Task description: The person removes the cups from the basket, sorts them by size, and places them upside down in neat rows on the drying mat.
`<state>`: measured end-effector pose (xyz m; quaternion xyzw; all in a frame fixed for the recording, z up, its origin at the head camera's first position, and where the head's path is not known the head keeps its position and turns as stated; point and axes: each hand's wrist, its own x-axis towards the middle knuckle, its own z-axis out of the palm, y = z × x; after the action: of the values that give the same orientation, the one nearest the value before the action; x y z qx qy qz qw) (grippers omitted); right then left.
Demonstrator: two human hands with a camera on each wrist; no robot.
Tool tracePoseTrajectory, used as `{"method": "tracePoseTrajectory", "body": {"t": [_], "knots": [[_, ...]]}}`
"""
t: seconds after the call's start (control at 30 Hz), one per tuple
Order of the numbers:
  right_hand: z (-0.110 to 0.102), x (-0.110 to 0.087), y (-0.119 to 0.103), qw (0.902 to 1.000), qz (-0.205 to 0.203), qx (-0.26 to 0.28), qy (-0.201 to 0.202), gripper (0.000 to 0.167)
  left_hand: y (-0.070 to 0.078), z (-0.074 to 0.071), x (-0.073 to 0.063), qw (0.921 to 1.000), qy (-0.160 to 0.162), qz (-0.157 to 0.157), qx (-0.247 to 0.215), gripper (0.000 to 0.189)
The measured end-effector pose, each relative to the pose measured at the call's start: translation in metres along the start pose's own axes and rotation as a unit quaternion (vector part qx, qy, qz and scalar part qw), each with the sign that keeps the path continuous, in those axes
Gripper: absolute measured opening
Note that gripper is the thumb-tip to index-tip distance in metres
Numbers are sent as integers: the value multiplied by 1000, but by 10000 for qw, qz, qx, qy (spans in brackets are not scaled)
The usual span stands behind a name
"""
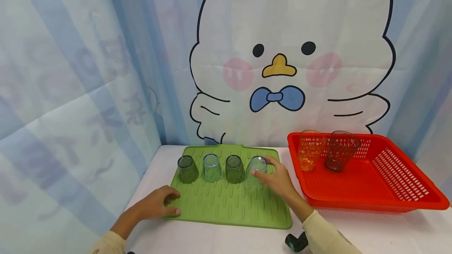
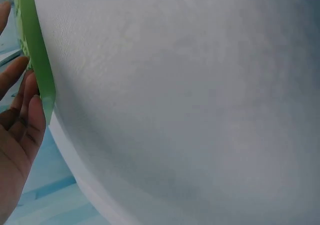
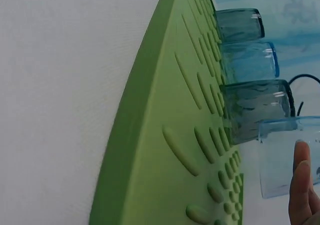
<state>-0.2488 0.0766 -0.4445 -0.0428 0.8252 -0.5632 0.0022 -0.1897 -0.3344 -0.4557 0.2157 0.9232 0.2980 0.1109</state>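
Observation:
My right hand (image 1: 280, 179) grips a clear glass (image 1: 258, 164) between thumb and fingers, at the right end of a row on the green drying mat (image 1: 226, 207). In the right wrist view, a gap shows between this clear glass (image 3: 280, 157) and the mat. Beside it, upside down on the mat, stand a dark grey glass (image 1: 234, 169), a light blue glass (image 1: 212, 169) and another dark grey glass (image 1: 187, 170). My left hand (image 1: 157, 203) rests at the mat's front left corner, fingers loosely bent, holding nothing.
A red plastic basket (image 1: 356, 203) stands right of the mat with an amber-looking glass (image 1: 310, 150) and a darker glass (image 1: 341, 150) leaning inside. A small black object (image 1: 296, 242) lies by my right sleeve. Curtains (image 1: 88, 89) hang behind and at the left.

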Motion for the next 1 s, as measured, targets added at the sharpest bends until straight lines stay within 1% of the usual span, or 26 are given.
{"method": "tracePoseTrajectory", "body": {"t": [0.17,0.43,0.6,0.73,0.83,1.0], "knots": [[0,9,5,9999,54,-148,65,70,1,0,1,9998,-104,-85,-116,58],[0,18,11,9995,189,-204,124,65,2,-1,2,9997,-181,-121,-87,60],[0,21,15,9995,254,-186,66,66,1,-1,2,9997,-201,-121,-97,61],[0,23,16,9991,338,-272,13,69,1,-1,2,9996,-208,-148,-100,60],[0,24,16,9984,428,-348,-85,72,2,-2,2,9996,-208,-175,-94,60],[0,25,18,9978,510,-327,-267,76,3,-2,1,9994,-233,-248,-112,60]]}}
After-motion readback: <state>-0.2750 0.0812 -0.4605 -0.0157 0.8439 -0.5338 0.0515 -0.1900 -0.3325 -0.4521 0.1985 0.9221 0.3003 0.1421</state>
